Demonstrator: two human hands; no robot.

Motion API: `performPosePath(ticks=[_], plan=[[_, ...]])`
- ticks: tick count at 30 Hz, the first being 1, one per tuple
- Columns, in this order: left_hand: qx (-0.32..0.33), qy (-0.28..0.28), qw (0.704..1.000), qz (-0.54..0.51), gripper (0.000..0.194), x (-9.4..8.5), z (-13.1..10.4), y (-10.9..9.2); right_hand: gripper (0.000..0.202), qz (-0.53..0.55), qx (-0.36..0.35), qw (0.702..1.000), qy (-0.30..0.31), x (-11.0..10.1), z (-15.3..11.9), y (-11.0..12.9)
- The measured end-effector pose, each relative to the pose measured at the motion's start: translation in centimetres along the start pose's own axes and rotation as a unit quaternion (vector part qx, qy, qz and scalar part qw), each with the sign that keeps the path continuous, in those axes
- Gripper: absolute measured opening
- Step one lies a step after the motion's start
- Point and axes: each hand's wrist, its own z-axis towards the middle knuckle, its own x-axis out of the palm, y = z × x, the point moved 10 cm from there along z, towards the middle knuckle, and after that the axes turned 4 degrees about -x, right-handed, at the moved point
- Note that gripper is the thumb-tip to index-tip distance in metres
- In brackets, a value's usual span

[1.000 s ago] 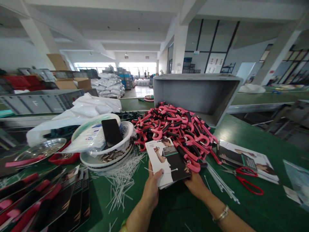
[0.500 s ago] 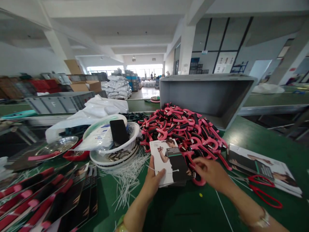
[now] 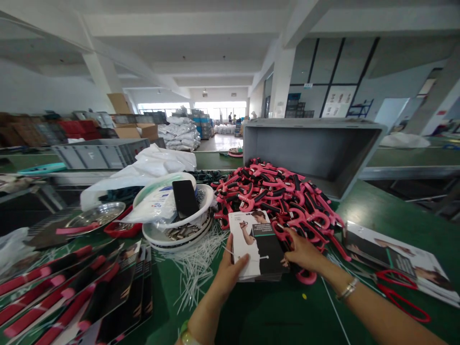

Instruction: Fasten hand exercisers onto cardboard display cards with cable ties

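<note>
Head view: a stack of printed cards (image 3: 251, 239) is located at the near middle of the desk (image 3: 266, 314), in front of a heap of pink-and-black hand tools (image 3: 278, 191); its left edge is grasped by the left hand (image 3: 228, 268), with the thumb laid over the white part of the top card; the right hand (image 3: 307, 255) is placed at the right edge of the stack, close against the heap, with fingers bent; whether card or tool is held by this grip cannot be told. A thin white strip (image 3: 264, 258) is seen on the face of the top card; on the far side of the heap, a grey crate (image 3: 298, 151) is tipped on its side, its mouth turned toward the near side. To the right, a second card stack (image 3: 398, 256) is laid flat on the desk, with red-handled scissors (image 3: 379, 276) at its near edge; to the left, loose white ties (image 3: 194, 273) are strewn beside a white bowl (image 3: 208, 203), over which a plastic bag (image 3: 153, 206) and a dark phone (image 3: 185, 199) are rested; at the near left, carded tools (image 3: 91, 290) are laid overlapping.
</note>
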Motion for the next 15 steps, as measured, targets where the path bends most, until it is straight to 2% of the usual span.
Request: performPosePath(ticks=[3, 6, 10, 13, 15], plan=[[0.001, 0.022, 1.0, 0.007, 0.093, 0.1, 0.1, 0.2, 0.049, 0.058, 0.012, 0.997, -0.054, -4.0, -0.4, -1.2], [0.005, 0.023, 1.0, 0.017, 0.093, 0.0, 0.2, 0.3, 0.037, 0.019, -0.024, 0.997, -0.071, -7.1, -0.3, -1.0], [0.011, 0.015, 1.0, 0.009, 0.091, -0.1, 0.2, 0.2, 0.035, -0.116, -0.122, 0.986, -0.019, -6.7, 0.0, 0.9], [0.011, 0.013, 1.0, -0.007, 0.089, -0.2, 0.2, 0.2, 0.035, -0.23, -0.108, 0.967, -0.033, -6.6, 0.5, 1.0], [0.016, 0.015, 1.0, -0.013, 0.087, -0.1, 0.1, 0.2, 0.031, -0.231, -0.077, 0.967, -0.077, -8.3, 0.9, 1.1]])
